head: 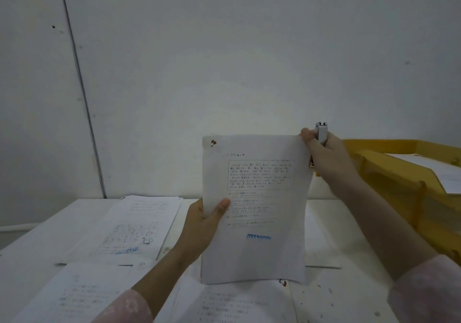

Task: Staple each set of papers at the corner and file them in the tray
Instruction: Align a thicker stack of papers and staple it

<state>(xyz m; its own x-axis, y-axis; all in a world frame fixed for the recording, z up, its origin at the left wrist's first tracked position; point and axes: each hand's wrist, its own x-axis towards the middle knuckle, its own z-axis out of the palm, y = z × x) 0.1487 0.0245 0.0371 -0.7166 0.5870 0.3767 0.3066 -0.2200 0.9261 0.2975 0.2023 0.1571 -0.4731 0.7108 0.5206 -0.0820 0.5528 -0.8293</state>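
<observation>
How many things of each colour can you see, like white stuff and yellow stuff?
White paper sets: 4, the held set, one stack back left on the table, one front left, one front middle
Yellow trays: 1, the yellow filing tray, with paper in it
Silver staplers: 1, the stapler in the right hand
Total: 6

Both bare forearms emerge from pale pink, faintly white-mottled fabric sleeves [124, 307] pushed back above the wrists.
</observation>
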